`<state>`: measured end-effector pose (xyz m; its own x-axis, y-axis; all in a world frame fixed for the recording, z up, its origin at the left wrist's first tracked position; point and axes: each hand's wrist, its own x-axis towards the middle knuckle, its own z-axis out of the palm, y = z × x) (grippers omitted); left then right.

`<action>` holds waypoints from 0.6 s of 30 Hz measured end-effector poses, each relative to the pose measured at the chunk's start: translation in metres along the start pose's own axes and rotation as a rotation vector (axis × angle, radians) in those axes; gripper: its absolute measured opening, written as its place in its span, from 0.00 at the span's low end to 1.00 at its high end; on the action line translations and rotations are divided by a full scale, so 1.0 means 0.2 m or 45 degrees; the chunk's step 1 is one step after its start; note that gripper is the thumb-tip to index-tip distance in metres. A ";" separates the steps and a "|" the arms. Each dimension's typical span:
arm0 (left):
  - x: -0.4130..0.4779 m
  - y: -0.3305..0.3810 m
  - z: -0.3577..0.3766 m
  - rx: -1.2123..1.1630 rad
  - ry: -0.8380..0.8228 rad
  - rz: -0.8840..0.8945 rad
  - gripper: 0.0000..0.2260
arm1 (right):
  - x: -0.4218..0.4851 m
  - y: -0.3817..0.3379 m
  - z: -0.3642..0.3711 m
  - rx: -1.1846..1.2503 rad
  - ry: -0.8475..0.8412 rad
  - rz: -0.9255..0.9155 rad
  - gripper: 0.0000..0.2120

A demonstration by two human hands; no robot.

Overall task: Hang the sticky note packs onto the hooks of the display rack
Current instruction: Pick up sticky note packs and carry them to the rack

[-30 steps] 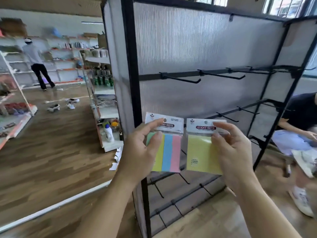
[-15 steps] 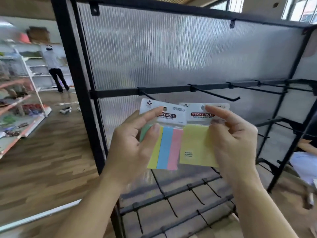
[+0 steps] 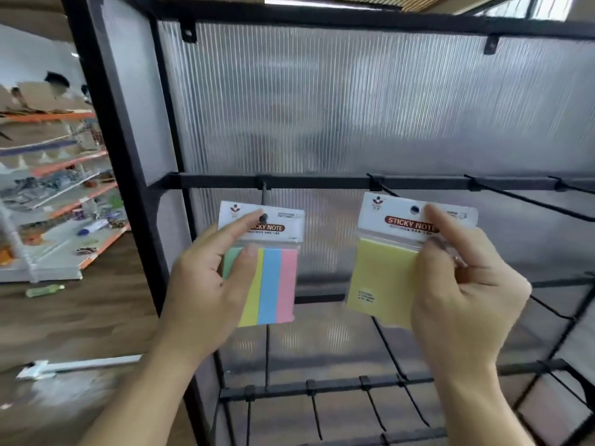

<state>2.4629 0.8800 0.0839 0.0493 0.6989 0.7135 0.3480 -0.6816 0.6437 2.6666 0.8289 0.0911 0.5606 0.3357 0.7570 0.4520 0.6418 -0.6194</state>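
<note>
On my feed, the left hand [image 3: 209, 284] grasps the striped sticky note pack [image 3: 273, 278], with the thumb on the coloured strips and the forefinger laid across the white header card. The pack is held up at the leftmost hook [image 3: 264, 197] under the upper crossbar [image 3: 322, 181] of the display rack [image 3: 106, 123]. The hook's tip seems to sit in the header's hole, though blur keeps me from being sure. To the right, the right hand [image 3: 457, 284] pinches the yellow sticky note pack [image 3: 383, 278] by the header's right side. It is tilted, just below the second hook [image 3: 383, 188], with its hole in plain view. Further hooks [image 3: 528, 201] run right along the bar. Far left, store shelves [image 3: 48, 175] stand on a wooden floor [image 3: 80, 317].
</note>
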 end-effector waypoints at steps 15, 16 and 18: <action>-0.01 0.02 0.12 -0.050 0.090 -0.178 0.16 | 0.10 0.22 -0.17 -0.023 -0.128 0.197 0.19; -0.01 0.01 0.12 -0.061 0.094 -0.184 0.15 | 0.11 0.24 -0.16 -0.023 -0.157 0.211 0.18; 0.01 -0.01 0.12 -0.082 0.106 -0.233 0.14 | 0.13 0.29 -0.14 -0.045 -0.198 0.209 0.17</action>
<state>2.4851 0.8881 0.0770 -0.0874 0.7938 0.6019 0.2833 -0.5594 0.7789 2.7262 0.8552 0.0692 0.5160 0.5378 0.6667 0.3894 0.5460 -0.7418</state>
